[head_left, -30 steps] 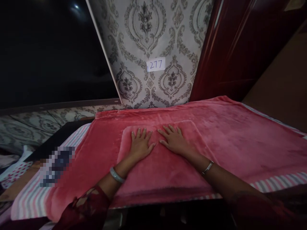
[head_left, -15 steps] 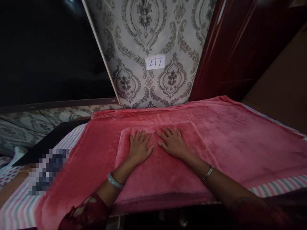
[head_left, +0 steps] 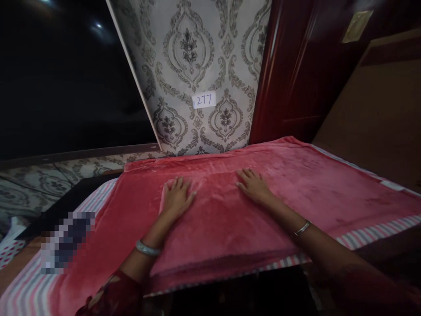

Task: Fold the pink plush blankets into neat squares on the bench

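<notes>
Plush pink blanket point(head_left: 213, 224), layered mid-frame; striped cloth point(head_left: 28, 283) lower left. Pressed flat on soft nap, fingers spread: left hand point(head_left: 176, 199), right hand point(head_left: 256, 188).

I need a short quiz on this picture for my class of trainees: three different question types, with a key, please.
1. True or false: the left hand and right hand lie apart, both on pink cloth.

2. Which number is written on the card?
a) 727
b) 277
c) 772

3. Short answer: which arm wears the thinner bracelet?

Key:
1. True
2. b
3. The right arm
</notes>
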